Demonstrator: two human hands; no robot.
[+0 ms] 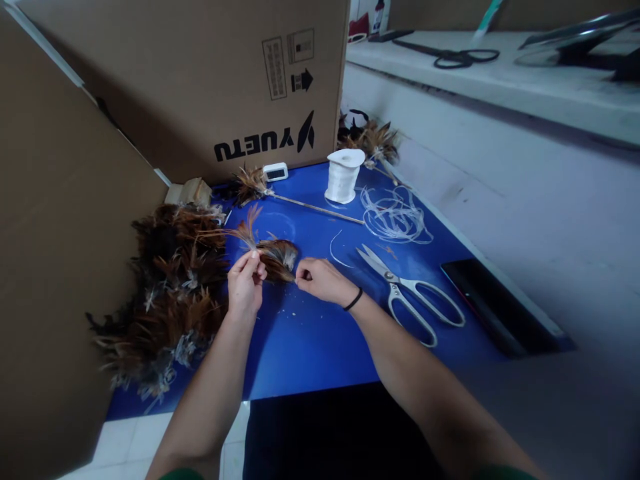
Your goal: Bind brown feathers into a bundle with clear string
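My left hand (246, 283) is closed in a pinch around a small bunch of brown feathers (247, 231), whose tips fan out above the thumb. Just right of it, a darker feather bundle (281, 253) lies low over the blue table. My right hand (324, 280), with a black band at the wrist, pinches at the lower end of a feather by that bundle; the exact grip is partly hidden by the fingers. Metal scissors (395, 283) lie partly open to the right of my right hand. Behind them sits a loose tangle of clear plastic strips (397, 217).
A large heap of feather bundles (175, 287) covers the table's left side. Toward the back are a thin stick with feathers at one end (315, 208), a white spool (344, 177) and a small white device (275, 172). A black phone (495, 303) lies right; cardboard (190, 80) walls the back.
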